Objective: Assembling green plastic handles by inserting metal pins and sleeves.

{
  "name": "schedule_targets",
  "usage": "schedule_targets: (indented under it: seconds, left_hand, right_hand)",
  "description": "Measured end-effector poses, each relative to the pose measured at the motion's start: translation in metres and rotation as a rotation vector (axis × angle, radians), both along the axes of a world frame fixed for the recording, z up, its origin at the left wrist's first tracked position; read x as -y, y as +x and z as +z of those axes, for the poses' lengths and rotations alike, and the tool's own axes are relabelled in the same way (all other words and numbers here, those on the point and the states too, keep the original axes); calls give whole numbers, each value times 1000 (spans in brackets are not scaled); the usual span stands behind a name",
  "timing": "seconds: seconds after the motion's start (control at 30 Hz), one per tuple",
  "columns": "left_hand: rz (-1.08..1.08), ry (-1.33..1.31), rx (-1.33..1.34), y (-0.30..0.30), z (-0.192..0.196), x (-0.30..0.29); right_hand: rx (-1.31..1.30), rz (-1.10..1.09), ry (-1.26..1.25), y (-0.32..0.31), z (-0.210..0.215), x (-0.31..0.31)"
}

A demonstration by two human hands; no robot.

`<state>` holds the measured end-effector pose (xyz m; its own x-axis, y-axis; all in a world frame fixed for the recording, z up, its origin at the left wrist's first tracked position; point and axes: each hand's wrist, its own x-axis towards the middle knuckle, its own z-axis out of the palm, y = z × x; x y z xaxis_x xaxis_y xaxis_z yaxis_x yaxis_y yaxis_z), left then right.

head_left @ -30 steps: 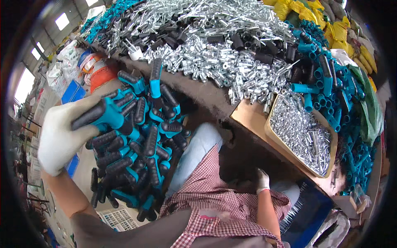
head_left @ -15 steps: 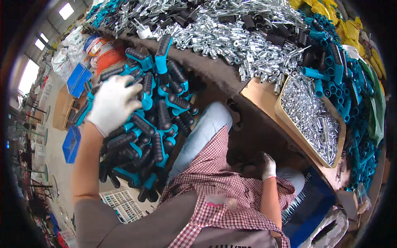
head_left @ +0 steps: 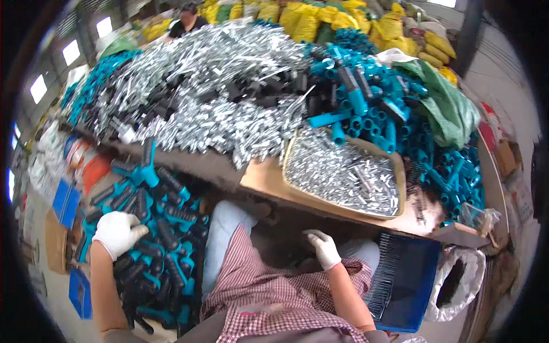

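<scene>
The left hand, in a white glove, lies palm-down with fingers curled on a heap of teal-and-black handles at the person's left side, below the level of the surface. Whether the fingers have closed around one handle cannot be told; they press against the top of the heap. The heap fills the space from the hand down to the lower edge of the view.

The right hand, also in a white glove, rests loosely curled on the lap, near the right knee, with nothing visible in its hold. Just to its right stands a blue bin holding rows of thin metal pins.

Above the lap runs the wooden surface. On it sits a shallow cardboard tray filled with small silver metal parts. Behind the tray lies a large pile of silver metal parts, mixed with black pieces, and to the right a pile of teal tubes. Yellow sacks stand at the far edge.
</scene>
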<state>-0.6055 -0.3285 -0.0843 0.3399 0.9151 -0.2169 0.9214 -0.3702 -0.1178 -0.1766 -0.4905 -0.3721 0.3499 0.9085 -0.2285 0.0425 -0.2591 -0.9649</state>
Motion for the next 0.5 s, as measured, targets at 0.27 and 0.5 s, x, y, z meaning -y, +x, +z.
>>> schedule_targets:
  seconds: [0.27, 0.5]
  left_hand:
    - [-457, -81, 50, 144, 40, -50]
    - [-726, 89, 483, 286, 6, -128]
  right_hand:
    - [-38, 730, 263, 21, 215, -3]
    - [920, 148, 363, 56, 265, -119]
